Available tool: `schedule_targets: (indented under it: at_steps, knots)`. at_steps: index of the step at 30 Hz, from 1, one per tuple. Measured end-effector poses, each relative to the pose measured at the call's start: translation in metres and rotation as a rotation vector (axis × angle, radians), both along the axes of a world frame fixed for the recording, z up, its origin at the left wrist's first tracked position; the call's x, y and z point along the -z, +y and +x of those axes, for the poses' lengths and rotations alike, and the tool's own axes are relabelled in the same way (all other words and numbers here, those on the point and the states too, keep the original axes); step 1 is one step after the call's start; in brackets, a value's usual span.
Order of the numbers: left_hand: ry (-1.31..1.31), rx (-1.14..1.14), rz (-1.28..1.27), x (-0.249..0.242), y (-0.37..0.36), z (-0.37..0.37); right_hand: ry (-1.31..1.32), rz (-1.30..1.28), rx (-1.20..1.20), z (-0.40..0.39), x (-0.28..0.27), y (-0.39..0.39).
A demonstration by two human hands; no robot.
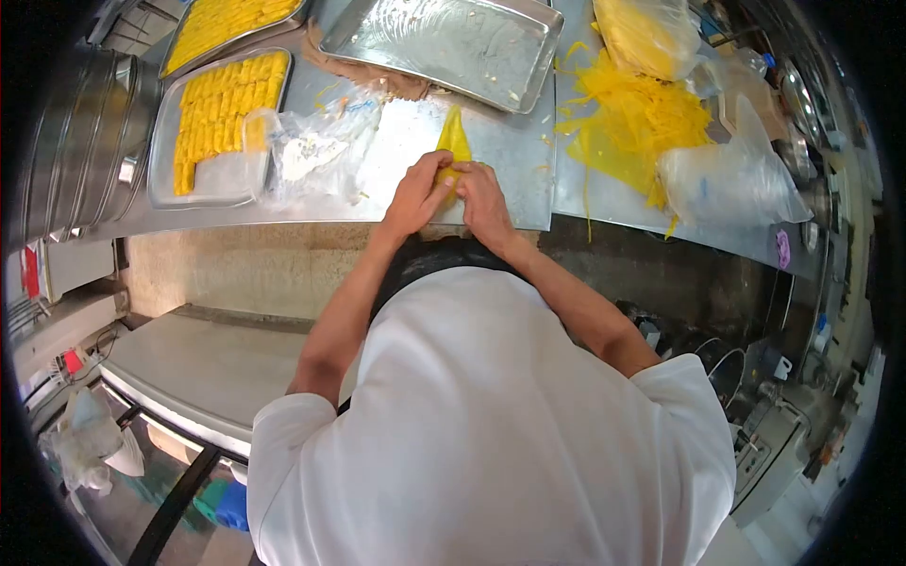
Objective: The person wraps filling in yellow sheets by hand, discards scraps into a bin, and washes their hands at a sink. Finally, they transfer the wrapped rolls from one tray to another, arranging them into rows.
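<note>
Steel counter (491,203), 2 hands: left hand (412,196) and right hand (484,198) both pinched on yellow pointed wrapper (454,140), thin, folded, tip up.

Both hands meet on a yellow wrapper (454,141) at the steel counter (396,179) — the left hand (413,196) and right hand (483,200) pinch its near end, fingers closed on it. Left of the left hand lies a crumpled plastic bag (316,151) — beyond it, a tray of yellow rolls (222,113). Right of the right hand sits a heap of yellow shreds (632,123).
</note>
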State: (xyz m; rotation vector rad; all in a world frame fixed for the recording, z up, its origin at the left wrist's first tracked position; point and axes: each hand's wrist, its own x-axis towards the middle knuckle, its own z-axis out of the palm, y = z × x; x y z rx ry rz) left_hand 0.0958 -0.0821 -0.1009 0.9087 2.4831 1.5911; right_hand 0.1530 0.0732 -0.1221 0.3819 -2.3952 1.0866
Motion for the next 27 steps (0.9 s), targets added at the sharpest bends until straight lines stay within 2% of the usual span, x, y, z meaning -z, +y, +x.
schedule_targets:
  at_steps: [2,3,4,6,10,12,13,15,16,19,22,25,27]
  knots:
    - [-0.308,0.082,0.18,0.006,-0.003,-0.004,-0.072,-0.043,0.033,-0.004,0.0,0.0]
    - [-0.161,-0.03,0.107,-0.007,-0.008,-0.003,-0.141,-0.08,0.072,-0.008,0.0,0.002]
    - [-0.156,-0.099,0.149,-0.016,-0.01,-0.001,-0.147,-0.082,0.08,-0.01,-0.001,0.002]
    - [0.056,-0.128,-0.006,-0.017,-0.018,0.002,-0.28,-0.094,0.227,-0.022,-0.002,0.002]
    - [0.051,-0.129,0.0,0.006,-0.002,0.006,-0.321,-0.011,0.193,-0.042,0.005,0.008]
    - [0.167,-0.142,-0.125,0.014,0.008,0.0,-0.581,-0.195,0.156,-0.046,0.0,0.013]
    - [0.191,-0.157,-0.124,0.015,0.012,-0.002,-0.578,-0.193,0.156,-0.044,-0.003,0.013]
    - [0.216,-0.171,-0.159,0.016,0.016,-0.005,-0.329,-0.36,0.177,-0.036,-0.01,0.012]
    - [0.239,-0.183,-0.2,0.016,0.016,-0.006,-0.327,-0.357,0.165,-0.029,-0.008,0.014]
    - [0.284,-0.149,-0.283,0.018,0.019,-0.016,-0.15,0.012,0.042,-0.013,-0.007,0.016]
    - [0.205,-0.238,-0.161,0.011,0.019,-0.013,-0.275,0.067,0.055,-0.02,-0.005,0.015]
    - [0.252,-0.197,-0.118,-0.001,0.014,-0.001,-0.361,0.109,0.114,-0.029,-0.011,0.014]
    - [0.292,-0.17,-0.144,0.008,0.015,-0.003,-0.343,0.092,0.14,-0.028,-0.008,0.013]
